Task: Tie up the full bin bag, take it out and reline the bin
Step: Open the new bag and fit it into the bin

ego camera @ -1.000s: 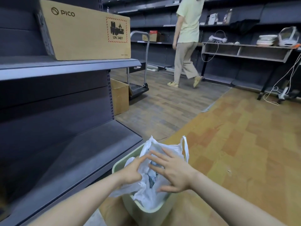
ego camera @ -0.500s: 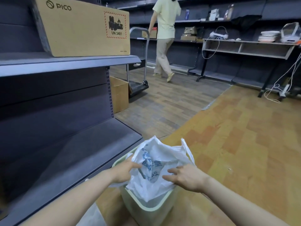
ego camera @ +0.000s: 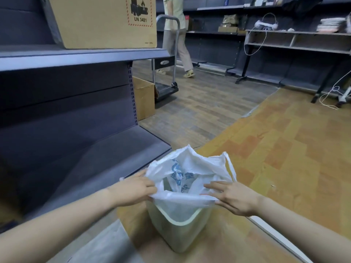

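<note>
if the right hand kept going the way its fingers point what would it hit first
The right hand points left across the bin's mouth, so it would probably first push into the white bag it already touches. Beyond that, the left hand lies opposite, though depth is hard to judge.

Grey metal shelving (ego camera: 79, 59) along the left, more shelves (ego camera: 296, 33) opposite, wood-pattern floor (ego camera: 284, 149) between

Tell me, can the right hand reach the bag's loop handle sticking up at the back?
Probably yes. The right hand already holds the bag at its near right edge, and the handle stands just beyond it with nothing between.
</note>
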{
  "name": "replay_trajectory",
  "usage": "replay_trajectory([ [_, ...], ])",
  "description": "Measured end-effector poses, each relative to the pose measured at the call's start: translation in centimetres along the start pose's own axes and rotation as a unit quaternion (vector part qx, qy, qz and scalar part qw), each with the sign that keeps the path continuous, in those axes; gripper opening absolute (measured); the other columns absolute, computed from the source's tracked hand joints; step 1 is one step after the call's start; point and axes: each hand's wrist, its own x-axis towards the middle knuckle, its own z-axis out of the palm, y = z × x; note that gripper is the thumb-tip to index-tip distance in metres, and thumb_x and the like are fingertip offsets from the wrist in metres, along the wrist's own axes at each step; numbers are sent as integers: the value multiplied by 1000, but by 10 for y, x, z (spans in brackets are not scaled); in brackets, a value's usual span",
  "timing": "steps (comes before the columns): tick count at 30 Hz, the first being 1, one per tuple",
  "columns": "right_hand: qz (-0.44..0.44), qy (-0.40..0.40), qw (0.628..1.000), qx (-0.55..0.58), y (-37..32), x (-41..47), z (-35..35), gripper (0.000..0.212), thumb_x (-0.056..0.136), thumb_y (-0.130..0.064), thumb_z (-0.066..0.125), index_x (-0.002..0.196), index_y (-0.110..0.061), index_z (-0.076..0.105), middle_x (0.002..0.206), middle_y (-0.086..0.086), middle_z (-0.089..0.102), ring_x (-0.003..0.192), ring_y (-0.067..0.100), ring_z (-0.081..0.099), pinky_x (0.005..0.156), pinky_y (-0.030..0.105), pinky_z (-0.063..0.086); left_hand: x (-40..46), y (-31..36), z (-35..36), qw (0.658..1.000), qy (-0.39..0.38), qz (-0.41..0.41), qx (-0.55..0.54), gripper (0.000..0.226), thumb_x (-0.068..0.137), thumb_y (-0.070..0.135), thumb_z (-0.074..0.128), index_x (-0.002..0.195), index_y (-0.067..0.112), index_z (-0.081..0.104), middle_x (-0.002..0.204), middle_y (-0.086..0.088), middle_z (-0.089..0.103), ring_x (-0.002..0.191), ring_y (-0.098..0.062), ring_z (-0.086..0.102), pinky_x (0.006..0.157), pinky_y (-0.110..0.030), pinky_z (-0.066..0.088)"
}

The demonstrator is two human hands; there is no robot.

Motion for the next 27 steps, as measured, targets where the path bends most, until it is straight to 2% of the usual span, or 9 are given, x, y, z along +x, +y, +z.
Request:
replay_trajectory([
  [3, -18, 18, 1000, -7, 3, -9, -1, 60, 97, -50, 3, 123, -32, 54, 151, 4, 36, 130, 23, 49, 92, 29, 49, -14, -6, 4, 994, 107, -14, -9, 16, 81, 12, 39, 86, 25, 48, 93, 3, 71, 73, -15, 68, 86, -55, 51],
  [7, -46, -47, 997, -27, 10, -14, 12, 70, 82, -71, -4, 142, -49, 25, 155, -9, -10, 147, 26, 9, 104, 43, 38, -32, 3, 25, 987, 115, 110, 33, 43, 100, 13, 21, 122, 33, 51, 145, -5, 44, 115, -21, 61, 104, -54, 34],
  [9, -24, -23, 999, -10, 9, -14, 15, 61, 87, -70, 6, 141, -49, 25, 157, -5, 5, 144, 29, 22, 96, 44, 47, -39, 9, 28, 987, 80, 139, 9, 36, 101, 28, 27, 121, 34, 56, 153, -8, 31, 132, -28, 45, 108, -61, 20],
  [12, -9, 89, 996, 6, -2, -11, 21, 47, 98, -55, 17, 127, -42, 52, 145, 3, 46, 130, 27, 48, 88, 43, 55, -34, 23, 12, 992, 57, 114, 1, 45, 96, 51, 29, 96, 26, 66, 144, -8, 42, 138, -29, 36, 106, -67, 19],
  [15, -20, 146, 989, -31, -22, 1, 20, 52, 92, -65, 27, 104, -35, 68, 129, 2, 59, 126, 22, 48, 95, 53, 46, -18, 46, 1, 994, 64, 84, 42, 41, 89, 57, 36, 83, 19, 53, 126, -8, 59, 122, -25, 52, 102, -61, 28],
  [17, -59, 168, 980, -88, -31, 9, 22, 49, 82, -67, 46, 108, -28, 60, 123, 2, 61, 122, 20, 48, 95, 49, 44, -5, 60, 6, 990, 93, 78, 76, 21, 79, 30, 57, 79, 17, 42, 103, -6, 63, 88, -22, 62, 98, -48, 39],
  [19, -79, 191, 972, -115, -38, 15, 23, 46, 71, -46, 67, 107, -23, 49, 114, 3, 65, 110, 20, 60, 87, 40, 51, 3, 65, 12, 991, 114, 52, 54, 33, 66, 13, 67, 76, 16, 36, 86, -2, 63, 59, -18, 51, 74, -31, 48],
  [22, -101, 275, 946, -139, -42, 18, 31, 28, 74, -7, 52, 100, -18, 46, 106, 7, 66, 98, 23, 61, 72, 29, 54, -3, 60, 12, 989, 145, 12, 19, 24, 69, 4, 54, 80, 16, 37, 73, 2, 60, 45, -17, 41, 47, -22, 41],
  [27, -152, 274, 938, -147, -40, 12, 36, 26, 89, -4, 39, 110, -15, 49, 99, 6, 66, 84, 19, 59, 62, 24, 53, -14, 50, 7, 983, 166, -35, -72, 32, 67, 2, 51, 93, 20, 45, 77, 5, 59, 44, -20, 45, 42, -20, 38],
])
